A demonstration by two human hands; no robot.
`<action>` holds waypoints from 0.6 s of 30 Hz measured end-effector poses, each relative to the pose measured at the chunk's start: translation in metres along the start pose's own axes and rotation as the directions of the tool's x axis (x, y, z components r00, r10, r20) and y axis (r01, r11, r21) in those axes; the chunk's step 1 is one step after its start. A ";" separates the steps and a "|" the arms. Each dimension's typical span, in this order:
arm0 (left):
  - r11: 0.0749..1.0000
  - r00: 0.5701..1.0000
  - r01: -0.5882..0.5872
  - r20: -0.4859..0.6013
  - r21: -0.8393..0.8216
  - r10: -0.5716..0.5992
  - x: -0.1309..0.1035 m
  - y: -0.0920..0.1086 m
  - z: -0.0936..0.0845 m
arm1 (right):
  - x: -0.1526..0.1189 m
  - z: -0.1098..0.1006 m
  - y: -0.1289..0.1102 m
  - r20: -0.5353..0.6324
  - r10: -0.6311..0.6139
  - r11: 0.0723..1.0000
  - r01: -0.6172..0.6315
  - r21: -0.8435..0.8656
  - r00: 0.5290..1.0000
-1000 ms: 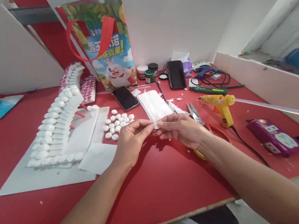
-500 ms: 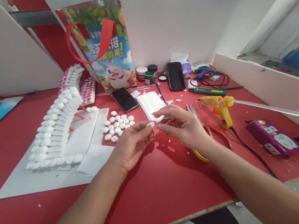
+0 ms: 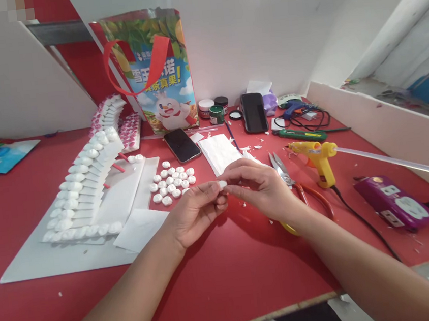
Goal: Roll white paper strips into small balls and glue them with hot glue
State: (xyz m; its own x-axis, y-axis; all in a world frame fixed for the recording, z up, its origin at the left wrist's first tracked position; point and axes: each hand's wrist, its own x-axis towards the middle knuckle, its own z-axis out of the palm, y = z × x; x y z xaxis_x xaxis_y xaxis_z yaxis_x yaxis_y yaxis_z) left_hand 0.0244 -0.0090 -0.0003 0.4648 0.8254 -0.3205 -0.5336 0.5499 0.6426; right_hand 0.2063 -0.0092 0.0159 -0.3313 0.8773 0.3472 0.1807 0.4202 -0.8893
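Between the thumb and fingers of my left hand (image 3: 200, 208) is a small white rosette (image 3: 222, 184), apparently rolled from paper or tissue. My right hand (image 3: 259, 184) pinches the same piece from the other side, its fingertips partly hiding it. Just left of the hands, several similar white rosettes (image 3: 171, 188) lie grouped on the red table (image 3: 227, 281). Behind my right hand is a stack of white tissue (image 3: 219, 152). Farther left, a stepped arch-like white model (image 3: 96, 178) edged with white rosettes stands on a white board (image 3: 29, 264).
Scissors (image 3: 313, 191) lie beside my right forearm. To the right are a yellow glue gun (image 3: 316, 157) with a long glue stick, and a purple power strip (image 3: 395, 203) with cords. Phones (image 3: 182, 144), paint jars (image 3: 216, 114) and a printed bag (image 3: 155, 75) stand or lie behind.
My right fingertips have closed in onto the white rosette, where they were slightly apart from it before. The whole view has shifted a little.
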 end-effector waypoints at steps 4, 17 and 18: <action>1.000 1.000 -0.022 -0.011 -0.017 0.022 -0.001 -0.003 0.003 | -0.002 0.001 0.001 -0.033 -0.090 0.992 0.087 -0.095 0.995; 0.542 0.754 -0.322 -0.135 0.776 0.643 -0.014 0.046 -0.014 | -0.003 -0.003 0.004 -0.090 -0.071 0.965 0.046 -0.257 0.993; 0.455 0.745 -0.289 -0.101 0.842 0.660 -0.014 0.049 -0.018 | -0.003 -0.002 0.005 -0.099 -0.075 0.959 0.045 -0.281 0.992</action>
State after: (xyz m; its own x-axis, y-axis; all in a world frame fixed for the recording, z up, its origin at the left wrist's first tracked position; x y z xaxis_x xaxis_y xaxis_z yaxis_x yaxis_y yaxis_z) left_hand -0.0211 0.0086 0.0237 -0.0773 0.9904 0.1150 0.2183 -0.0957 0.9712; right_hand 0.2103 -0.0091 0.0116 -0.2506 0.8618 0.4411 0.4188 0.5073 -0.7532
